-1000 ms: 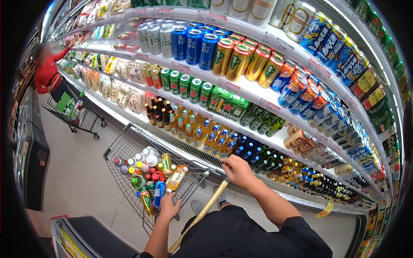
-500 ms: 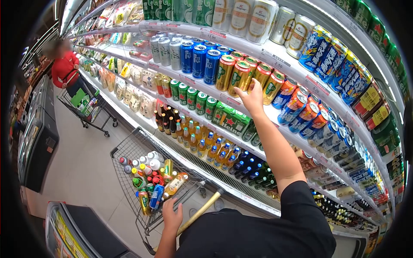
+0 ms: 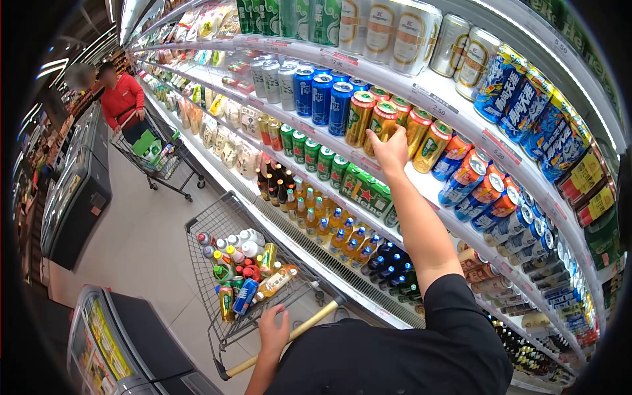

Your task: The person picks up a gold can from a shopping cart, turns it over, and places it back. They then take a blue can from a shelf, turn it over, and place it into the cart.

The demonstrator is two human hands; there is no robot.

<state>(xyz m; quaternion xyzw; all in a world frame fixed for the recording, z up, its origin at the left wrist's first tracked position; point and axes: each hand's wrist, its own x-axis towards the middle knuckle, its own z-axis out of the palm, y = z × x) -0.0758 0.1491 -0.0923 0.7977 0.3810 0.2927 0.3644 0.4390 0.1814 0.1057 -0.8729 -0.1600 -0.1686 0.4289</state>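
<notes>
On the middle shelf, my right hand [image 3: 391, 151] has its thumb and fingers around a gold beer can [image 3: 382, 120] with a green label and red top rim. Similar gold cans stand on both sides of it. My left hand [image 3: 273, 326] hovers by the pale yellow handle [image 3: 315, 324] of the shopping cart [image 3: 205, 289], holding nothing, fingers apart. Bottles and cans lie piled in the cart, among them a blue can [image 3: 245, 295], a gold can [image 3: 227, 303] and a bottle of yellowish drink [image 3: 276, 283].
Blue cans [image 3: 322, 99] stand left of the gold ones, orange-and-blue cans [image 3: 463, 178] right. A shelf edge [image 3: 368, 161] runs below. A person in red [image 3: 122, 99] stands with another cart [image 3: 155, 155] up the aisle. Freezer cabinets [image 3: 79, 191] line the left.
My right hand has closed from a spread reach onto the gold can. My view has shifted, so the shelves and cart appear farther right and slightly lower. The person in red appears nearer.
</notes>
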